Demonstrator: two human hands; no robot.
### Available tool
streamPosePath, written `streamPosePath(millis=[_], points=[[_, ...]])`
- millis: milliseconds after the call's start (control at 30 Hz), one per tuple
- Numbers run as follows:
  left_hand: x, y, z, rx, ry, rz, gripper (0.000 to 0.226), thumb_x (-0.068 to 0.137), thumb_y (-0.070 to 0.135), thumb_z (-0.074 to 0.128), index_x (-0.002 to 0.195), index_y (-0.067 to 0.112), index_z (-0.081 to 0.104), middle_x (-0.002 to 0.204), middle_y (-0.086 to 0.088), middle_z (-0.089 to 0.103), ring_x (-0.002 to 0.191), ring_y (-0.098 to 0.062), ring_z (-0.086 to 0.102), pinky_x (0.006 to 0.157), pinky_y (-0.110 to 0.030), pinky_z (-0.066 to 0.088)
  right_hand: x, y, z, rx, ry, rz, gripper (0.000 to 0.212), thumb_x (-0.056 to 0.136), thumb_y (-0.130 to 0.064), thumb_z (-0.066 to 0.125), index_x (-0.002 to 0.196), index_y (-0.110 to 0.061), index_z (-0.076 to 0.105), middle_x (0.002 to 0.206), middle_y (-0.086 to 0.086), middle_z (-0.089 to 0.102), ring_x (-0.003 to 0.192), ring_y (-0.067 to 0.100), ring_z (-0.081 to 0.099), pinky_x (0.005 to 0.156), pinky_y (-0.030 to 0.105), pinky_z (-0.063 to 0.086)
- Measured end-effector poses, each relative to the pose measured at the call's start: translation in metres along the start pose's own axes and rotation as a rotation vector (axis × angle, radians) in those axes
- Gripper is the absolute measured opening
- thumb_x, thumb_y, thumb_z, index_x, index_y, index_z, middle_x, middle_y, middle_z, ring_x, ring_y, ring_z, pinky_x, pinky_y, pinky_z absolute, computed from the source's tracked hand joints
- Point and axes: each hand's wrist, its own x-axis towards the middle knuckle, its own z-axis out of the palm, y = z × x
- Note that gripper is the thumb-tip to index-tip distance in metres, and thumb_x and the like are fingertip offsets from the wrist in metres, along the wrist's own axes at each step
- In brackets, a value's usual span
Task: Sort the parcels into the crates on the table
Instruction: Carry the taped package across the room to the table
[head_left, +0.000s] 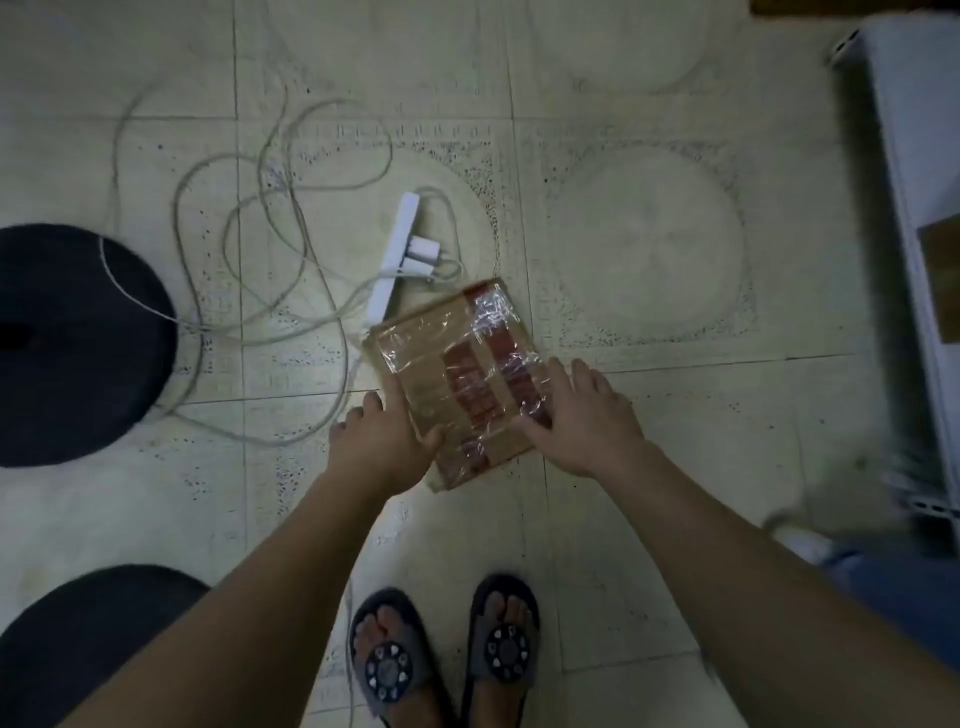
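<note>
The parcel (462, 376) is a flat cardboard package wrapped in clear shiny film, with dark red printed bands across its top. It is over the tiled floor (649, 441), a little in front of the person's feet; I cannot tell if it still touches the floor.

The left hand (382, 439) holds the left edge of the parcel: the thumb lies on the top face and the fingers are curled at the side. The right hand (587, 421) holds the right near part of the parcel, with the thumb on the film and the other fingers spread along the right edge.

Just beyond the far edge of the parcel lies a white power strip (396, 260) with a white plug in it, and pale cables (270, 218) run in loops over the floor to the left. Two dark round objects (78, 343) are at the left edge of the view. The feet wear dark sandals (506, 644). At the right edge stands a pale, blurred piece of furniture (904, 156).
</note>
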Motion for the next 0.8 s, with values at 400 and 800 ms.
streamPosePath(millis=[400,800], points=[[0.076,-0.009,0.103,-0.439,-0.005,-0.047,0.133,0.090,0.067,0.069,0.143,0.045,-0.051,0.161,-0.029,0.033,0.123,-0.050,0.062,0.103,-0.064,0.053,0.093,0.011,0.098,0.150,-0.002,0.046,0.130,0.084,-0.089,0.060,0.164,-0.036,-0.028,0.178,0.020,-0.010,0.161,0.049,0.015,0.127,0.066,0.026],[0.046,0.002,0.079,-0.803,0.069,-0.007,0.124,0.096,0.021,0.072,0.156,0.051,-0.032,0.152,-0.009,0.059,0.116,-0.035,0.070,0.100,-0.055,0.057,0.057,0.005,0.089,0.317,0.107,0.059,0.133,0.080,-0.077,0.077,0.165,-0.046,-0.020,0.155,0.019,0.037,0.129,0.038,0.060,0.103,0.051,0.055]])
